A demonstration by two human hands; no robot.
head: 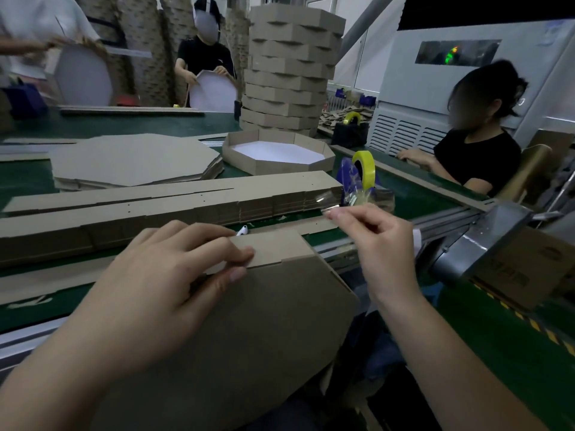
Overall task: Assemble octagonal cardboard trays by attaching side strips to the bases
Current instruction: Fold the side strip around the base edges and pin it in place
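Side strip (273, 247) on base (249, 321) edge, pinched by left fingers (217, 245); seemingly clear tape (329, 201) pinched by right fingers (343, 217).

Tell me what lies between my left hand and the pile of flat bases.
A long stack of side strips, shown in the head view.

Behind the strip pile (174, 200) lie the base pile (133, 160) and, to its right, 1 finished tray (249, 158)

Table: green belt surface (25, 181), metal rail (31, 334) along near edge.
Right side: pale grey cabinet (529, 73), louvred vents (401, 132) low down.
Cabinet panel: dark display (454, 52), green glow.
Edge marking: yellow-black stripe (535, 325).
Light: dim, cool.
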